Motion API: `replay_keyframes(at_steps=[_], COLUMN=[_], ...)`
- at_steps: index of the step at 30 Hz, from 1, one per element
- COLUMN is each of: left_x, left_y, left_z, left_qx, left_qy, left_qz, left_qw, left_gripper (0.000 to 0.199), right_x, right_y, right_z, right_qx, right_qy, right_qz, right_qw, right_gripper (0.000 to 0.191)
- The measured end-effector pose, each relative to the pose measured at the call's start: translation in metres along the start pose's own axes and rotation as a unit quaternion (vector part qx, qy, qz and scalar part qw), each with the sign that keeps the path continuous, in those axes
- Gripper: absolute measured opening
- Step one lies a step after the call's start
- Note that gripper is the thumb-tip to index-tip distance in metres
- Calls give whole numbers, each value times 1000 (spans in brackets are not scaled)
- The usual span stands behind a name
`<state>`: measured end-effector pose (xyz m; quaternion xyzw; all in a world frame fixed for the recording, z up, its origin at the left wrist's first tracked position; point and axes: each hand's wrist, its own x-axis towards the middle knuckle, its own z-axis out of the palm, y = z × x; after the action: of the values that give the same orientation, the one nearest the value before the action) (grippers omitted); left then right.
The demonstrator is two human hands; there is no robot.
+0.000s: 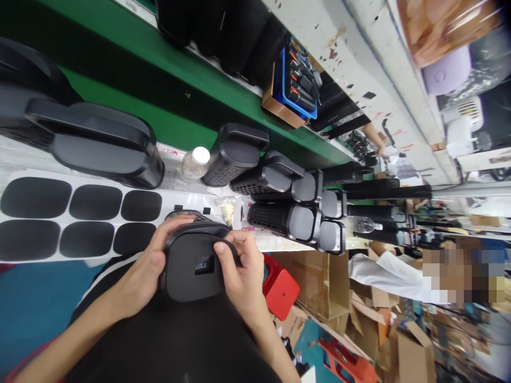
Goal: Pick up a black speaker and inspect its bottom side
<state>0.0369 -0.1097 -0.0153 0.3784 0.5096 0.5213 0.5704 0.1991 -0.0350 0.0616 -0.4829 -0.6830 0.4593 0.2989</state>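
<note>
I hold a black speaker housing (194, 268) end-up over my lap, its flat end cap facing me with a small dark slot in the middle. My left hand (146, 266) wraps its left side, fingers curled over the top rim. My right hand (239, 274) grips the right side, thumb pressing on the cap's upper edge. Just behind it on the bench lies a white sheet of black oval stickers (75, 218).
Several black mesh speaker housings (275, 218) lie in a row on the bench, one large one (99, 146) at left. A small clear jar (195, 164) stands between them. A red stool (279, 287) and cardboard boxes sit below. Another person in white (383, 268) works at right.
</note>
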Motion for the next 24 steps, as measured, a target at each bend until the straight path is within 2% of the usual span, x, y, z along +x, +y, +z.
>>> replay_keyframes(at_steps=[8,13,15,21,24], left_x=[-1,0,1,4,6], left_y=[5,9,10,17,19], left_z=[-1,-2,-1,5,7], left_qx=[15,44,41,31,30], left_qy=[-5,-1,13,54,79], left_qz=[-3,-15,-22,-51,-66], left_qw=[1000,999,999,997,994], left_gripper=[67,49,48,49,53], right_x=[0,0,0,-4,-7], right_y=[0,-1,-2,-13,-19], right_z=[1,1,1,1,2], right_qx=[-36,-69,-87,-219,-283], right_qy=[13,24,21,-1,-23], right_qz=[-11,-19,-25,-93,-73], right_qw=[999,997,996,971,956], right_gripper=[11,11,11,13,23])
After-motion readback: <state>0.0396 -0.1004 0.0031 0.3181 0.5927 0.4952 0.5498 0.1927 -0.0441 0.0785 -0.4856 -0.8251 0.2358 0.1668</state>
